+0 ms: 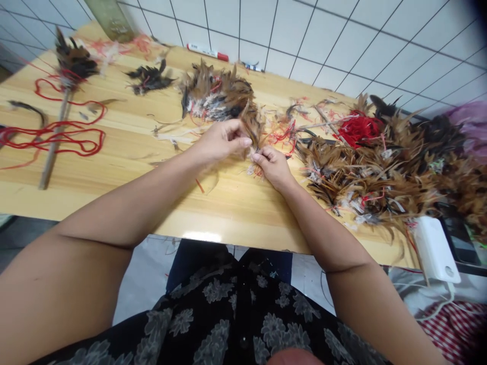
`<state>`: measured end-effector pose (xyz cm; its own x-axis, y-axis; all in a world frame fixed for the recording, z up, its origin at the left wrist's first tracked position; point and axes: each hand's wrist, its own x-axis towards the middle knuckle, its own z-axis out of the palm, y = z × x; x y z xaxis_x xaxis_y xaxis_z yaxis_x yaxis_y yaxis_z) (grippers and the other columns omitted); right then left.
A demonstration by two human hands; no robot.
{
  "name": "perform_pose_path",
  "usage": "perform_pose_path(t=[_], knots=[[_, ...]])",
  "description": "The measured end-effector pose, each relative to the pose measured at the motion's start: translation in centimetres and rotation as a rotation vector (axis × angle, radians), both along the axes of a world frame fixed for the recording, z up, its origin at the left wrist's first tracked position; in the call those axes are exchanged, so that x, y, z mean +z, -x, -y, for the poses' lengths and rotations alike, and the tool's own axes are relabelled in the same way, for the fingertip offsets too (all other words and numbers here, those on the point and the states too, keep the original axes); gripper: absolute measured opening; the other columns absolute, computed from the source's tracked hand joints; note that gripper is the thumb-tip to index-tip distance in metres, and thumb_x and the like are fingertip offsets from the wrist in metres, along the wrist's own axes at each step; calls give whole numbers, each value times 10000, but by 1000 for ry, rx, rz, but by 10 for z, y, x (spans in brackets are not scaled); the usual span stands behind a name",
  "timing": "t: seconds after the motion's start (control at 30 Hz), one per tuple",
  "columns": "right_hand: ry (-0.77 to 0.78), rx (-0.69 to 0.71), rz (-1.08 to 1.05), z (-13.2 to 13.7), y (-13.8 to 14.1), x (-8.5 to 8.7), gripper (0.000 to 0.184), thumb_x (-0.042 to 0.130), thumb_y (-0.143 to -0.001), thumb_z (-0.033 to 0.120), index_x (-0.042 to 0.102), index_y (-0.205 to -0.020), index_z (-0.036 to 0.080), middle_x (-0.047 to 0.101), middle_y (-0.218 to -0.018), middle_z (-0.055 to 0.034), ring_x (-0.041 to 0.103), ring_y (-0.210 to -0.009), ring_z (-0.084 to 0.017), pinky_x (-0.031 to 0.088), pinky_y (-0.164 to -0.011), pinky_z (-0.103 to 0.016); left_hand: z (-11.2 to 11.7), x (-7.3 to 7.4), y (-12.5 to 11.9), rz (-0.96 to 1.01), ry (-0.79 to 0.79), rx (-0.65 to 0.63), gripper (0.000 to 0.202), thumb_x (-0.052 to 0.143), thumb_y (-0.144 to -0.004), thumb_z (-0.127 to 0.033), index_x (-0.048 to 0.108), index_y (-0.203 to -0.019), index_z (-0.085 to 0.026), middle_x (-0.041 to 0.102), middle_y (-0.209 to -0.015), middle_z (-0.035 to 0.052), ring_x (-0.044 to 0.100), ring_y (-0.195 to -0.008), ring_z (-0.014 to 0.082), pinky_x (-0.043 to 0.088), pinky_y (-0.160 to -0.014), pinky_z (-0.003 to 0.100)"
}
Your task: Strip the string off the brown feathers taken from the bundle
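Observation:
A small bunch of brown feathers (254, 122) stands between my two hands above the table, tips pointing away from me. My right hand (274, 166) pinches its pale base between thumb and fingers. My left hand (227, 141) is closed at the bunch's left side, thumb and fingertips against the feathers; slight blur softens its fingertips. Just beyond lies a larger cluster of brown and grey feathers (224, 91). Some thin reddish string (257, 172) lies below my right hand's fingertips.
At right spreads a big feather pile (342, 175) with a red string tangle (359, 129), a white power bank (437, 248) and a phone (460, 235). At left lie a feather-topped stick (57, 139), red cord (85, 147) and dark feathers (149, 80). A marker (205, 52) lies by the tiled wall.

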<state>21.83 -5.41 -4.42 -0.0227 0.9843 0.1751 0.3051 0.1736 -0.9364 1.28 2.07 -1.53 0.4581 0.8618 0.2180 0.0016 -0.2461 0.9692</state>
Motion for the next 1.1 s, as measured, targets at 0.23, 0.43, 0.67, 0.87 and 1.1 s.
perform_pose_path(t=[0.23, 0.43, 0.67, 0.87, 1.1], knots=[[71, -139, -280, 3, 4, 2, 272, 776, -941, 386, 627, -760, 247, 568, -730, 46, 491, -739, -141, 416, -785, -324, -54, 8, 42, -337, -315, 462, 197, 797, -869, -67, 726, -827, -246, 689, -868, 23, 640, -850, 237, 565, -947, 414], [99, -192, -412, 2, 2, 6, 391, 902, -935, 530, 654, -825, 248, 578, -741, 59, 527, -747, -129, 477, -798, -300, -43, 4, 38, -517, -348, 316, 202, 793, -898, -78, 678, -833, -231, 609, -835, 16, 646, -1055, 262, 500, -1146, 459], [96, -215, -385, -1, 2, 5, 551, 907, -935, 687, 576, -816, 263, 625, -797, 34, 602, -815, -143, 526, -811, -294, -29, -9, 21, -588, -363, 255, 238, 862, -870, -297, 632, -856, -235, 712, -987, 78, 706, -1223, 361, 501, -1226, 486], [108, -220, -323, -2, 3, 5, 552, 877, -978, 686, 577, -814, 253, 646, -815, 22, 578, -802, -133, 508, -771, -277, -38, -17, 22, -483, -261, 231, 247, 883, -787, -183, 645, -759, -243, 643, -832, 45, 689, -1100, 321, 492, -1153, 432], [78, -220, -274, -2, 3, -1, 539, 865, -1000, 700, 636, -847, 237, 683, -856, 6, 566, -800, -133, 483, -758, -281, -17, 10, 22, -217, -55, 175, 249, 824, -1065, -282, 627, -920, -236, 589, -702, -38, 622, -883, 179, 471, -877, 357]])
